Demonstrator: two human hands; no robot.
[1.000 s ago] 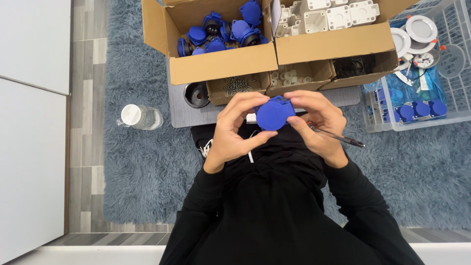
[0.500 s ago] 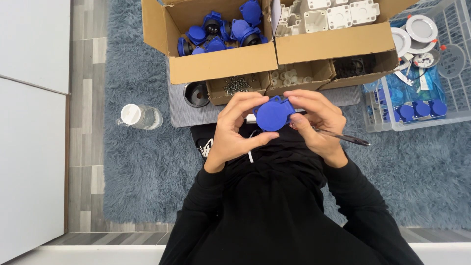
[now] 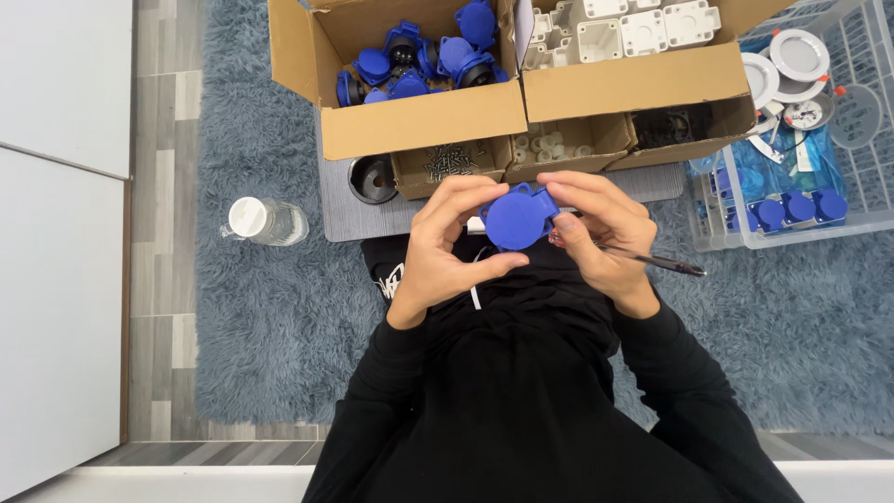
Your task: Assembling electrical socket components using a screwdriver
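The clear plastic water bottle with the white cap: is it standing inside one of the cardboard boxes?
No: the clear plastic water bottle lies on the grey-blue shaggy rug, left of the cardboard boxes.

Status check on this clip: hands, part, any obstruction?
Left hand and right hand both grip round blue plastic cap. Right hand also holds slim screwdriver. Nothing blocking.

Taking the open cardboard box of blue round socket covers (image 3: 419, 121) as the landmark: a second cardboard box holding white square plastic housings (image 3: 633, 79) touches its right side, and beyond that, farther right, stands a clear plastic crate (image 3: 866, 219). Small open cardboard trays (image 3: 447, 168) lie just before the landmark box, on a grey mat (image 3: 349, 219). A clear plastic bottle (image 3: 265, 221) lies on the shaggy rug (image 3: 242, 354), to the box's lower left. Both hands, the left hand (image 3: 447, 247) and the right hand (image 3: 605, 233), are before the trays, around one blue round socket cover with a hinged lid (image 3: 517, 216).
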